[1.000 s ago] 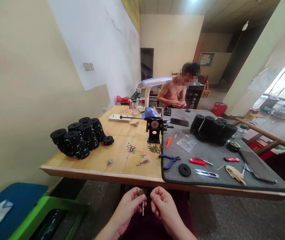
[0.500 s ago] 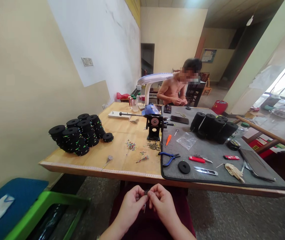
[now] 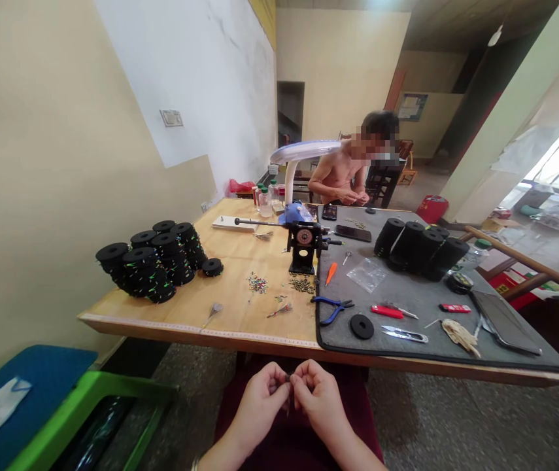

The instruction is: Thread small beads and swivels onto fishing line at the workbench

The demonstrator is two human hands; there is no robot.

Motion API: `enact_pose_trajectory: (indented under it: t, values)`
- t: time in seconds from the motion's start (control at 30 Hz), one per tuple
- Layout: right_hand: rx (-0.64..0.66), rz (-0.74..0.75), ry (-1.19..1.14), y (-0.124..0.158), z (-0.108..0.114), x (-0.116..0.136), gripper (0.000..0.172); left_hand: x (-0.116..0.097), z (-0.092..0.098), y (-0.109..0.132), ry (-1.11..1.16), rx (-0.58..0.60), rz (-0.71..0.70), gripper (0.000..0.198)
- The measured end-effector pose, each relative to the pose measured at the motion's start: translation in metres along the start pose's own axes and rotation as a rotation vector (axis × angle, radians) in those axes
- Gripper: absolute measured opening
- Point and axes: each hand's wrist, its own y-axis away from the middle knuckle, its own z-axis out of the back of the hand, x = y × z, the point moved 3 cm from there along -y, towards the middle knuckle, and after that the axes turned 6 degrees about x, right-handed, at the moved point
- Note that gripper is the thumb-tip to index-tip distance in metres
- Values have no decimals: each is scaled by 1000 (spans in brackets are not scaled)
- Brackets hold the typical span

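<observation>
My left hand (image 3: 265,399) and my right hand (image 3: 316,396) meet over my lap, just in front of the table edge. Thumbs and fingertips of both are pinched together around something small and dark, too hidden to name. On the wooden table (image 3: 161,313) beyond them lie a pile of coloured beads (image 3: 258,282), a heap of small brass-like pieces (image 3: 303,284) and two small bundles, one grey (image 3: 214,310) and one reddish (image 3: 280,310). Blue-handled pliers (image 3: 332,309) and a black foam spool (image 3: 361,326) rest on the grey mat (image 3: 406,314).
Stacked black foam spools (image 3: 154,258) stand at left, more (image 3: 416,245) at right. A black hand-crank winder (image 3: 303,248) and a lamp (image 3: 291,173) occupy the middle. Thread snips (image 3: 404,333) and a red-handled cutter (image 3: 388,312) lie on the mat. A person (image 3: 345,180) sits opposite.
The view has shifted very slightly. My hands stay pinched together in nearly the same place; the thin bit hanging below the fingers shows less now.
</observation>
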Motion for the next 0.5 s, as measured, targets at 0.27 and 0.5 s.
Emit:
enact_pose_trajectory:
  t: [0.27,0.5]
  values:
    - [9,-127,-187,-3,-2,-13,32,9,-3,0,449,67,170,24]
    - [46,-170,-246,-1,-4,-17,38,19,-3,0,495,58,221,24]
